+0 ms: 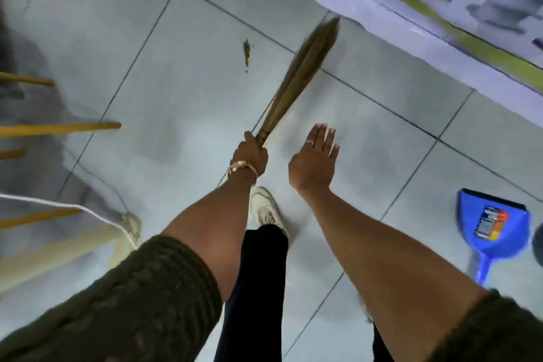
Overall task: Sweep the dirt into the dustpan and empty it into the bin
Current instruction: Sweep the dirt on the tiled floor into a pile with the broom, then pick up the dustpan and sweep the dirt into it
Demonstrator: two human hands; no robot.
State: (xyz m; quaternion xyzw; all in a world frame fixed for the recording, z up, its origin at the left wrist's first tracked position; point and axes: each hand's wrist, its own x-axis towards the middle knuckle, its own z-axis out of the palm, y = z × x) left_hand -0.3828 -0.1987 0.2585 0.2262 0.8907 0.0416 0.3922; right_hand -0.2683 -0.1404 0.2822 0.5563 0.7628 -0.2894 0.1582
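Blue dustpan (493,226) with orange-and-blue label, tan straw broom (302,73), brown dirt (246,51), pale grey tiled floor (176,9), dark grout lines

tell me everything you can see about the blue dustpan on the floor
The dustpan is bright blue, plastic by its look, lying flat on the pale tiled floor at the right edge of view. Its wide mouth, edged with a dark strip, points up the picture; its narrow handle points toward the person. A multicoloured label sits inside the pan. It looks empty, and neither hand touches it: the right hand hovers open well to its left.
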